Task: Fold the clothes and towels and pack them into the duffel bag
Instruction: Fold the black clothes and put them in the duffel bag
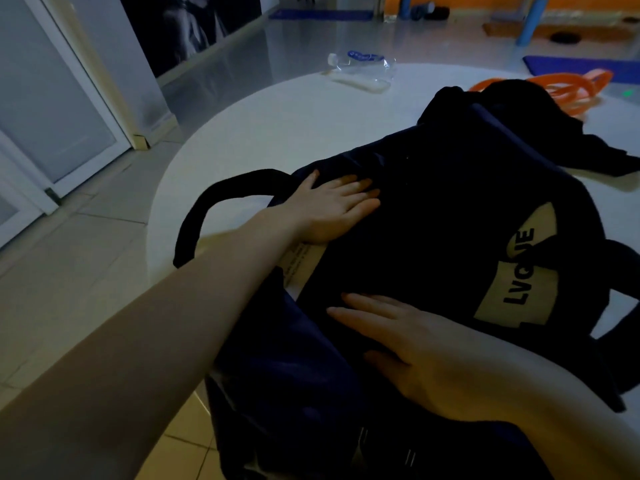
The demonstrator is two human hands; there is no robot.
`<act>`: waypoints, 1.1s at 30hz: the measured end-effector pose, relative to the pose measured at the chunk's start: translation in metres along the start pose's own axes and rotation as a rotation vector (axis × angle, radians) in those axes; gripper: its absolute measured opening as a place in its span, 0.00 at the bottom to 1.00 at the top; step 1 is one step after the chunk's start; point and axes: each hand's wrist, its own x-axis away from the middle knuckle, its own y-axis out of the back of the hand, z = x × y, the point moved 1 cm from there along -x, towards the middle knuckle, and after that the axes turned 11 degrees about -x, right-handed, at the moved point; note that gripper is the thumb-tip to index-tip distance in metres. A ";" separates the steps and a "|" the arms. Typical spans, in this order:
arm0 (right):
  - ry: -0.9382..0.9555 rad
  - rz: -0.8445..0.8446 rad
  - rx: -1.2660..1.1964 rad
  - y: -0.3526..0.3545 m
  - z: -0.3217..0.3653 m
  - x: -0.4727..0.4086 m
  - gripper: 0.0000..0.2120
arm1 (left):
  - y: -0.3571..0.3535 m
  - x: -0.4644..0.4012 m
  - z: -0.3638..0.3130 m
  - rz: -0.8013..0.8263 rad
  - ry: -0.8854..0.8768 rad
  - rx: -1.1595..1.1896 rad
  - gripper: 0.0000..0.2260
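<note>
Both hands are flat on the dark navy duffel bag, fingers straight, pressing down and not grabbing anything: the left hand is on the far-left part of the bag's top, the right hand on the near part. The bag sits on a round white table and its near end hangs past the table's front rim under the right hand. One black strap handle loops out just left of the left hand, almost to the table's left edge. Beyond the left hand there's a wide stretch of bare tabletop out to one clear plastic bottle lying on its side at the far rim. Up past both hands, one dark garment lies crumpled against the bag's far end, with some orange bands behind it, can't count them. One beige label sits right of the right hand.
</note>
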 end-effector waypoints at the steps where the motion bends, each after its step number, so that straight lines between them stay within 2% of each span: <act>1: -0.004 -0.004 -0.007 0.001 0.000 -0.001 0.27 | -0.002 -0.002 0.002 0.002 0.004 0.029 0.24; 5: -0.029 -0.001 0.033 0.001 0.003 -0.008 0.29 | 0.010 0.002 0.001 0.017 0.006 0.115 0.23; 6: -0.045 -0.003 0.041 0.000 0.006 -0.009 0.30 | 0.018 0.011 -0.001 -0.029 0.019 0.120 0.23; 8: -0.063 -0.015 0.071 -0.003 0.009 -0.010 0.31 | 0.033 0.048 -0.009 -0.226 0.074 0.167 0.24; 10: -0.073 -0.049 0.107 -0.009 0.011 -0.020 0.33 | 0.039 0.103 -0.025 -0.359 0.172 0.280 0.29; 12: -0.076 -0.064 0.183 -0.012 0.013 -0.034 0.35 | 0.035 0.159 -0.051 -0.284 0.338 0.358 0.35; 14: -0.051 -0.078 0.217 -0.007 0.017 -0.044 0.34 | 0.017 0.186 -0.068 -0.162 0.499 0.255 0.39; 16: -0.043 -0.073 0.189 0.005 0.021 -0.045 0.31 | 0.002 0.189 -0.071 -0.153 0.622 0.183 0.37; 19: 0.015 -0.102 0.194 0.018 0.024 -0.041 0.29 | -0.005 0.185 -0.061 -0.255 0.715 0.197 0.30; 21: 0.047 -0.121 0.190 0.020 0.025 -0.037 0.28 | -0.003 0.179 -0.057 -0.321 0.764 0.167 0.31; 23: 0.065 -0.122 0.188 0.017 0.022 -0.035 0.28 | 0.001 0.173 -0.059 -0.338 0.851 0.108 0.26; 26: 0.050 -0.132 0.182 0.010 0.014 -0.031 0.30 | 0.006 0.177 -0.063 -0.322 0.830 -0.015 0.21; 30: 0.032 -0.154 0.164 0.009 0.015 -0.035 0.28 | 0.022 0.213 -0.050 -0.400 0.734 0.082 0.23; 33: 0.053 -0.211 0.180 0.011 0.026 -0.039 0.27 | 0.026 0.219 -0.047 -0.367 0.715 0.083 0.22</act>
